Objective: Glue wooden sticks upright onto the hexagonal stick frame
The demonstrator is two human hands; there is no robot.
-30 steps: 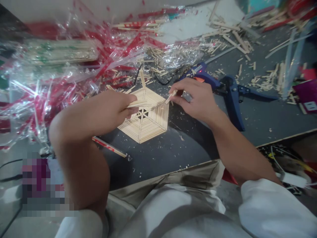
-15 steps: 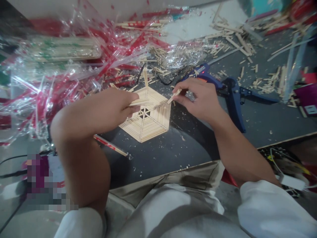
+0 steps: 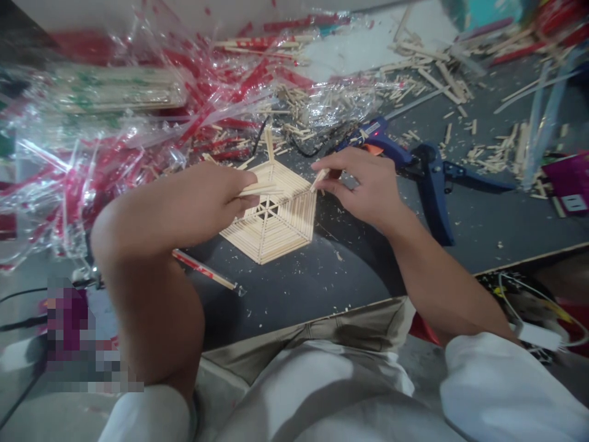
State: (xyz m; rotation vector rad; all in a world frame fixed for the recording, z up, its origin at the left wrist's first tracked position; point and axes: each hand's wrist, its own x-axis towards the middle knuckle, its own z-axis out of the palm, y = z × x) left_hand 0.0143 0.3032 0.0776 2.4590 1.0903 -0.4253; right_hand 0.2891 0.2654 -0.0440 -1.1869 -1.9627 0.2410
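Observation:
A flat hexagon of glued wooden sticks (image 3: 276,224) lies on the dark grey board (image 3: 322,276) in front of me. My left hand (image 3: 202,199) is closed on several loose wooden sticks (image 3: 260,188) that reach over the hexagon's left part. My right hand (image 3: 363,184) pinches one short wooden stick (image 3: 318,180) just above the hexagon's upper right corner.
A blue glue gun (image 3: 414,169) lies right behind my right hand. Crumpled clear and red wrappers (image 3: 138,116) pile up at the left and back. Cut stick ends (image 3: 427,73) litter the far right. A wrapped chopstick (image 3: 205,271) lies near my left forearm.
Both hands stayed at the hexagon. My right hand's stick tip shifted slightly about the upper right corner; the view shifted a little.

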